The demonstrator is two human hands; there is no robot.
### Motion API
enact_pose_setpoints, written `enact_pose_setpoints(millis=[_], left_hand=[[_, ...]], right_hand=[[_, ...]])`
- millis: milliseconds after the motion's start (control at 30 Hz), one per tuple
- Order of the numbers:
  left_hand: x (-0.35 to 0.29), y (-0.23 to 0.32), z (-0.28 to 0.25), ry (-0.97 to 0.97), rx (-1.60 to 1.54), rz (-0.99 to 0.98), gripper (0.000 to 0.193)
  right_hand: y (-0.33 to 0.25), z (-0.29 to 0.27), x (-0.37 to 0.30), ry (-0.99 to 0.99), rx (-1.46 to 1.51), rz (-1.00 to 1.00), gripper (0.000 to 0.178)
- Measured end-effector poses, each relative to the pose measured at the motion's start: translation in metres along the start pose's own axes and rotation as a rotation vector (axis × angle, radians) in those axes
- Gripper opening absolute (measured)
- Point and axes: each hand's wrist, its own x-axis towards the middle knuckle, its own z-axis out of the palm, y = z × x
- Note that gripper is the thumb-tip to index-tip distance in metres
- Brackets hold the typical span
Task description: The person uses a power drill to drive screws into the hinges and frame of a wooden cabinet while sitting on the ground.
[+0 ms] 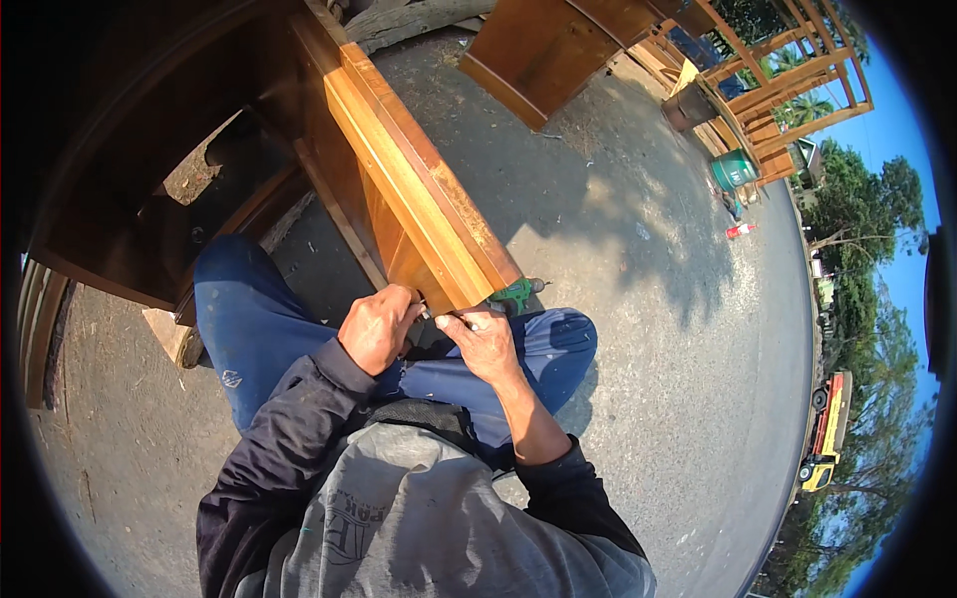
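A varnished wooden furniture piece [414, 169] slants down toward my lap, its pale edge strip facing up. At its near lower corner, my left hand [377, 327] is closed in a pinch. My right hand [485, 344] sits just beside it, fingers curled against the end of the wood, thumb pointing toward the left fingertips. A small pale bit shows between the two hands, too small to name. What each set of fingers grips is mostly hidden. Just past my right hand, a green power drill [516, 292] is partly covered by the wooden corner.
Dark wooden panels [110, 214] rise on the left beside my bent legs. Another brown cabinet [548, 60] stands ahead on the paved ground. At far right are wooden frames [788, 85], a green bucket [734, 169], a red bottle [740, 230] and a yellow-red truck [826, 429] by the road.
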Motion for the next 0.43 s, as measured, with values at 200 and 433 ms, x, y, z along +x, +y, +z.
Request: enact_pose_setpoints(millis=[200,433], left_hand=[[-0.021,0.001,-0.021,0.047,0.204,0.129,0.015],[-0.051,0.003,-0.048,0.073,-0.572,-0.527,0.021]], right_hand=[[-0.019,0.004,0.01,-0.193,-0.011,-0.069,0.021],[0.0,0.031,0.02,-0.542,0.574,0.293,0.037]])
